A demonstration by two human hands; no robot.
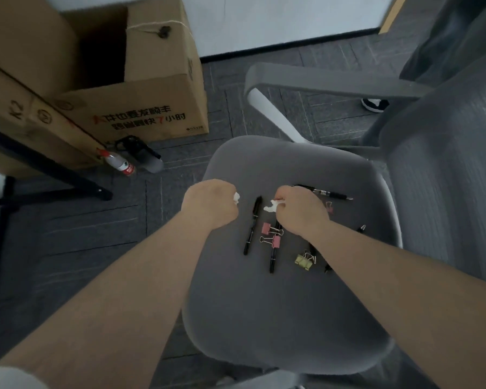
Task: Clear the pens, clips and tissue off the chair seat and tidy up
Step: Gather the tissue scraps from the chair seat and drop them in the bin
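Left hand [209, 203] is fisted around a white tissue scrap [236, 197] over the grey chair seat [264, 304]. Right hand [300, 210] pinches another tissue piece [271, 206]. Black pens [251, 224] and pink clips [267, 228] lie between and beneath the hands.

We see a plain grey chair seat [264, 304] carrying black pens [251, 224], two pink clips [267, 228], a yellow-green clip [303, 261] nearer us and white tissue [271, 205]. Far left, a brown cardboard box [141, 108] bears black and red print.
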